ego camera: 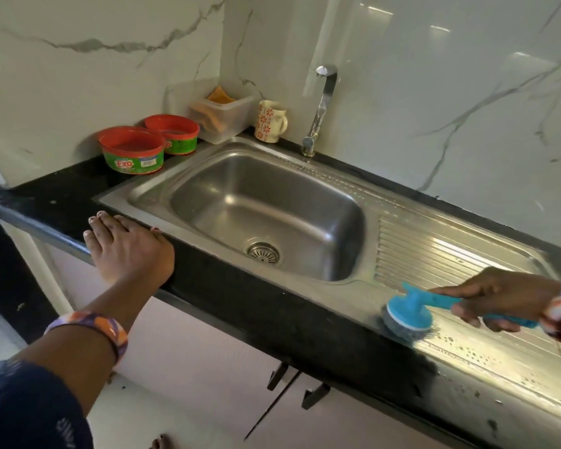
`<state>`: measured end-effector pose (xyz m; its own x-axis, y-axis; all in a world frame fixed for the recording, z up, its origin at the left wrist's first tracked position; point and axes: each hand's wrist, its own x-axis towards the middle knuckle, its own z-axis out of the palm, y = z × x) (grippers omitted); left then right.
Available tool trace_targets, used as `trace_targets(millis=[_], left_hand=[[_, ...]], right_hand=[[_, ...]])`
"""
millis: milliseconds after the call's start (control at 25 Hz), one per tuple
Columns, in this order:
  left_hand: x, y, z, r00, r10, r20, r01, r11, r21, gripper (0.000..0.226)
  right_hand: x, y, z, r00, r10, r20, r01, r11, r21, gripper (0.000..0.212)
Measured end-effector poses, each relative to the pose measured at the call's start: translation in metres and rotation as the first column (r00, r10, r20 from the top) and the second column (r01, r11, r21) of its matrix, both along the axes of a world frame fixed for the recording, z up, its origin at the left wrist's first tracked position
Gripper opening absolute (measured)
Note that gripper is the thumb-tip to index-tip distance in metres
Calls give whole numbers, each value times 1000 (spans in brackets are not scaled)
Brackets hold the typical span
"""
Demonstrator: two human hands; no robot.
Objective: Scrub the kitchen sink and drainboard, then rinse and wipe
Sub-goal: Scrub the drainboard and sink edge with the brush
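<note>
Right hand (512, 299) scrubs drainboard (450, 251) (brush (408, 315)).

The ribbed stainless-steel drainboard (450, 251) ran off the right edge; the blue-handled scrubbing brush's (408, 314) handle end was hidden inside the right hand (506, 299).

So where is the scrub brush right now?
In the head view, lower right: the blue scrub brush is gripped by the right hand, its head on the drainboard's front edge, right of the basin.
</note>
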<state>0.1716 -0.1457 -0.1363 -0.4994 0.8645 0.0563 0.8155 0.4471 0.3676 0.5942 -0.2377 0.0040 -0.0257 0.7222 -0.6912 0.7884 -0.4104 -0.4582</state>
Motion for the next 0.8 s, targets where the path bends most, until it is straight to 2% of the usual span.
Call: trace_targets(millis=[40, 160, 280, 360, 440, 520, 600, 800], left_hand=[[0, 0, 0, 1000, 0, 2, 0, 1000, 3, 63], [0, 0, -1, 1000, 0, -10, 0, 1000, 22, 63], [-3, 0, -3, 1000, -14, -16, 15, 999, 41, 63], [-5, 0, -4, 1000, -29, -10, 30, 998, 51, 63], [-6, -1, -4, 999, -40, -8, 41, 998, 52, 63], [-6, -1, -3, 999, -34, -18, 34, 998, 49, 63], [-6, -2, -2, 999, -36, -21, 37, 998, 43, 63], [-2, -3, -1, 1000, -23, -6, 24, 999, 29, 63]], right_hand=[[-8, 4, -5, 1000, 30, 8, -30, 997, 76, 93], [-89, 49, -33, 991, 101, -88, -69, 948, 311, 43], [-204, 114, -68, 969, 207, -133, -112, 852, 512, 37], [-268, 140, -77, 958, 221, -184, -81, 822, 563, 38], [-286, 147, -80, 955, 213, -207, -58, 817, 574, 38], [-264, 135, -77, 959, 144, -244, 1, 859, 512, 36], [-202, 111, -70, 961, 60, -271, 55, 915, 399, 36], [-22, 33, -30, 994, -93, -49, 100, 981, 165, 39]])
